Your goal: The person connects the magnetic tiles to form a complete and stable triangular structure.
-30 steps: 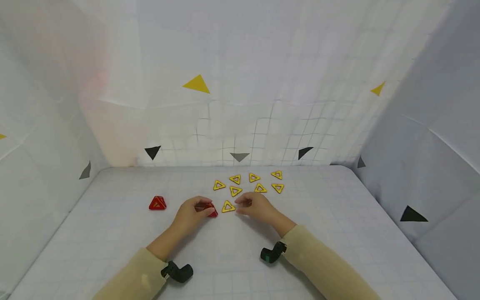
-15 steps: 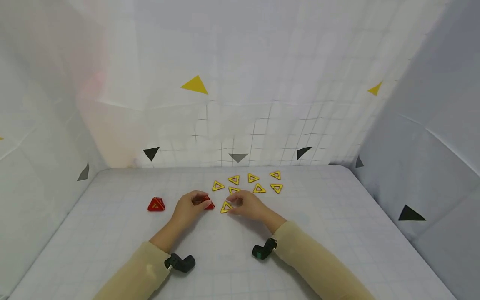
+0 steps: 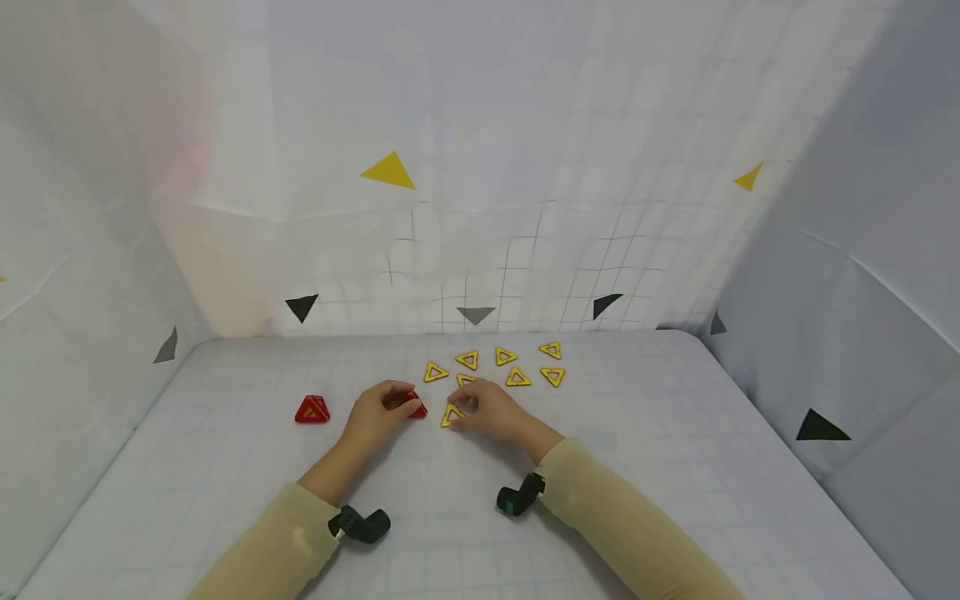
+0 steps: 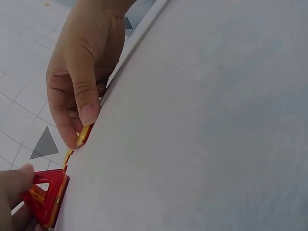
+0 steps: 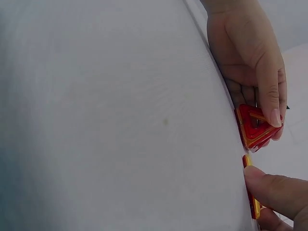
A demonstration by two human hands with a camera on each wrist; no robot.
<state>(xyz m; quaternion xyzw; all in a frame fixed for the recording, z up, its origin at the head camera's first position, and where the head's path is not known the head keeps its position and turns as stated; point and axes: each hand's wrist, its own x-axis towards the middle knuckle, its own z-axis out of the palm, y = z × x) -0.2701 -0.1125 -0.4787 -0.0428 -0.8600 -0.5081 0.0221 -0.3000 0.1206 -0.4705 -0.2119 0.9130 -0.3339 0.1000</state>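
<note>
My left hand (image 3: 373, 419) grips a small red pyramid (image 3: 416, 408) built of triangular magnetic tiles, thumb on the near side. In the left wrist view the pyramid (image 4: 48, 204) shows an open triangular face. Just to its right, my right hand (image 3: 493, 411) pinches a yellow triangular magnetic tile (image 3: 451, 415) lying flat on the table, its right part hidden by the fingers. The right wrist view has the thumb on this tile (image 5: 250, 197), a short gap from the red pyramid (image 5: 252, 127).
A second red pyramid (image 3: 312, 409) stands on the white table (image 3: 442, 517) at the left. Several yellow triangular tiles (image 3: 517, 377) lie flat beyond the right hand; one is partly covered by it. A white sheet wall (image 3: 480, 233) rises behind the table.
My right hand has moved left to the nearest yellow tile and taken it between thumb and fingers. The left hand has shifted slightly away from me with the red pyramid.
</note>
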